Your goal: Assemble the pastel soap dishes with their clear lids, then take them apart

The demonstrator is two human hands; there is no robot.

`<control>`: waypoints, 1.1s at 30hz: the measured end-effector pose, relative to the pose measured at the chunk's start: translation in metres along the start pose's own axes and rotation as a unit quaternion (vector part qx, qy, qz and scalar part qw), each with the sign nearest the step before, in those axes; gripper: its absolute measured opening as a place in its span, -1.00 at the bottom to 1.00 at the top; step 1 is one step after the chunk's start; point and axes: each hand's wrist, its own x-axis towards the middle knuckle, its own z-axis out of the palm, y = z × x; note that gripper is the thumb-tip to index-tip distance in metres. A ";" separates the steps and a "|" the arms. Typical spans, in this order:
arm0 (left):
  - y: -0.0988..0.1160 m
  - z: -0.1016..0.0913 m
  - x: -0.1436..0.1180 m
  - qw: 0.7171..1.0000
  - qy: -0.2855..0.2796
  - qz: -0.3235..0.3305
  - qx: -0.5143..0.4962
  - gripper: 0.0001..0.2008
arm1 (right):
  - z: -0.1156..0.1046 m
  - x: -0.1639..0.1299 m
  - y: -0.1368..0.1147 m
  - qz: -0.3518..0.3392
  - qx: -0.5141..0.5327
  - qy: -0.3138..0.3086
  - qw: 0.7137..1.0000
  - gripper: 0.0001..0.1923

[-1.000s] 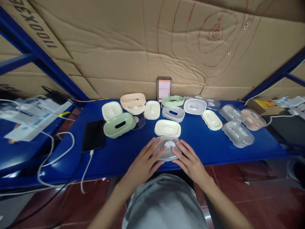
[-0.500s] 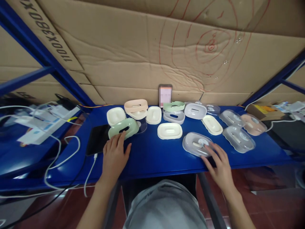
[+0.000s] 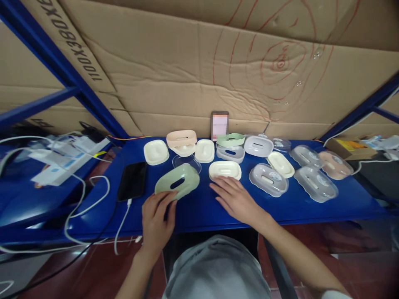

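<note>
My left hand (image 3: 156, 216) grips the near edge of a pale green slotted soap-box shell (image 3: 177, 182) and holds it tilted above the blue shelf (image 3: 199, 209). My right hand (image 3: 234, 197) lies open on the shelf, its fingertips touching the near rim of a cream tray (image 3: 225, 170). A clear lid with a round sticker (image 3: 268, 179) rests alone to the right of that hand. A clear lid (image 3: 186, 160) sits just behind the green shell.
Several more cream, peach, grey, green and clear box parts (image 3: 258, 145) line the back of the shelf. A phone (image 3: 220, 125) leans on the cardboard wall (image 3: 199, 74). A black phone (image 3: 133, 186) with a white cable (image 3: 121, 226) lies at the left.
The clear lid my hands held has been set down to the right and let go. My left hand took the green shell and pulled it nearer. My right hand moved left to the cream tray.
</note>
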 end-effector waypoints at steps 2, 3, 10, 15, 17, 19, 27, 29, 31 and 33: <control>-0.004 0.001 -0.002 0.997 0.038 -0.066 -0.015 -0.73 | 0.015 0.034 -0.006 -0.040 0.016 -0.022 0.999 -0.46; -0.006 0.001 -0.003 0.994 0.054 -0.091 -0.021 -0.74 | 0.023 0.048 -0.008 -0.050 0.021 -0.028 0.998 -0.44; -0.007 0.001 -0.005 0.990 0.070 -0.118 -0.031 -0.75 | 0.054 0.073 -0.001 -0.049 0.060 -0.033 0.996 -0.56; -0.004 0.001 -0.007 0.991 0.051 -0.108 -0.057 -0.75 | 0.040 0.065 0.030 0.013 0.071 0.021 0.997 -0.76; -0.004 0.001 -0.009 0.992 0.038 -0.093 -0.071 -0.73 | 0.036 0.066 0.040 0.039 0.069 0.037 0.996 -0.76; -0.004 0.000 -0.010 0.994 0.030 -0.070 -0.083 -0.70 | 0.036 0.067 0.043 0.032 0.089 0.028 0.995 -0.78; -0.002 -0.009 -0.009 0.985 -0.076 0.083 -0.129 -0.68 | 0.045 0.073 0.031 0.072 0.294 0.023 0.953 -0.76; -0.001 -0.008 -0.007 0.983 -0.110 0.093 -0.118 -0.70 | 0.045 0.074 0.032 0.103 0.313 0.040 0.943 -0.66; 0.000 -0.006 -0.005 0.981 -0.134 0.091 -0.107 -0.72 | 0.044 0.074 0.036 0.129 0.328 0.052 0.934 -0.59; 0.001 -0.004 -0.004 0.981 -0.142 0.086 -0.098 -0.73 | 0.042 0.074 0.040 0.158 0.287 0.075 0.942 -0.57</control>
